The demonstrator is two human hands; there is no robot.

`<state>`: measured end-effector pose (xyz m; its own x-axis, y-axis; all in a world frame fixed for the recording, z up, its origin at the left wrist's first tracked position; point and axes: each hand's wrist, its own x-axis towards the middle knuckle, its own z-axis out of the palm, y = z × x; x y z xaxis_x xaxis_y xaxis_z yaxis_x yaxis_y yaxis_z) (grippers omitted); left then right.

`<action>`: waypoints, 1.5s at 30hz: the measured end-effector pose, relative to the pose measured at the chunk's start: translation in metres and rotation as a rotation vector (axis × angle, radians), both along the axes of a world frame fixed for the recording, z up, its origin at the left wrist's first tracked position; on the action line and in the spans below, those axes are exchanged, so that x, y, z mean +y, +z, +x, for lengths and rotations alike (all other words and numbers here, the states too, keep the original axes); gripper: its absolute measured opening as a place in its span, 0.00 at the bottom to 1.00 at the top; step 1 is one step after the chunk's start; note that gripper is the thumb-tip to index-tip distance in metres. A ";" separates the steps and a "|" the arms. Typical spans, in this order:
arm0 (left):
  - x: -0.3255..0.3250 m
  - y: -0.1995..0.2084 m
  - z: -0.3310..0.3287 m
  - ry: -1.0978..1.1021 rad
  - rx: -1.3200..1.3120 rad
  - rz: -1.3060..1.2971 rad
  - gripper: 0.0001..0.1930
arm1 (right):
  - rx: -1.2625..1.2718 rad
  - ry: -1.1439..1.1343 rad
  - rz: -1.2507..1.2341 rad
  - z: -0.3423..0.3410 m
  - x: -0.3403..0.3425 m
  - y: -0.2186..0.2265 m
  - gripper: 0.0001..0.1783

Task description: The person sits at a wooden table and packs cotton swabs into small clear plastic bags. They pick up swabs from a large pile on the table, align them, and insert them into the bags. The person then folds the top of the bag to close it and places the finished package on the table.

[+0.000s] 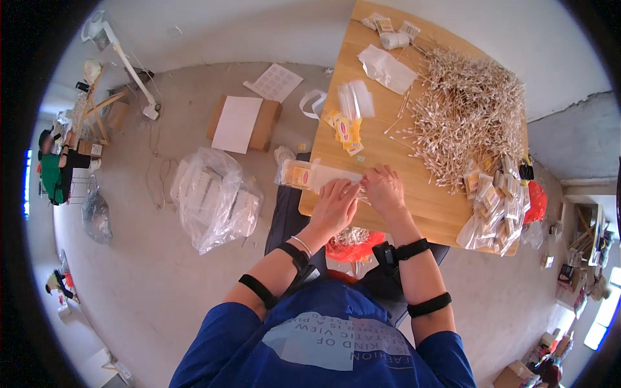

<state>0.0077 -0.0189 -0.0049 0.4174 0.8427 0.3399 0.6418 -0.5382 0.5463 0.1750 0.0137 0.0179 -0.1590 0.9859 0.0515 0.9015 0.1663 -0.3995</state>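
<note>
My left hand (336,205) and my right hand (385,191) meet over the near edge of the wooden table (414,216), fingers bent and closed. Between them shows a small bundle of cotton swabs (364,194), mostly hidden by the fingers. Just beyond my left fingertips lies a clear plastic sleeve (333,175). A filled swab packet (297,173) with a yellow label sits left of it, at the table's left edge. Farther up are several yellow label cards (347,131) and a stack of clear bags (356,100).
A large heap of loose cotton swabs (472,103) covers the table's right side. Filled packets (495,204) pile up at the near right corner. Below the table edge, a red bag (354,246) holds more swabs. Plastic-wrapped goods (217,197) and a cardboard box (266,126) stand on the floor, left.
</note>
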 end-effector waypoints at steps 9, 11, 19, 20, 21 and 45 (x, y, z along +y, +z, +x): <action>-0.001 0.004 0.002 0.010 0.003 -0.023 0.21 | 0.095 -0.025 0.059 0.004 -0.009 -0.004 0.06; -0.002 -0.001 0.001 0.010 0.021 -0.016 0.21 | 0.034 0.015 0.024 0.003 -0.007 0.000 0.07; 0.003 0.003 0.003 0.006 -0.030 -0.044 0.26 | 0.233 -0.187 0.129 0.012 0.005 -0.002 0.07; 0.006 0.004 0.004 0.014 -0.046 -0.070 0.26 | 0.280 -0.194 0.191 0.014 0.006 0.001 0.06; 0.008 0.006 0.005 0.020 -0.063 -0.096 0.27 | 0.326 -0.202 0.255 0.015 0.006 0.010 0.05; -0.008 0.182 0.036 -0.296 -0.911 -0.745 0.09 | 1.502 -0.221 0.005 0.009 -0.101 0.135 0.04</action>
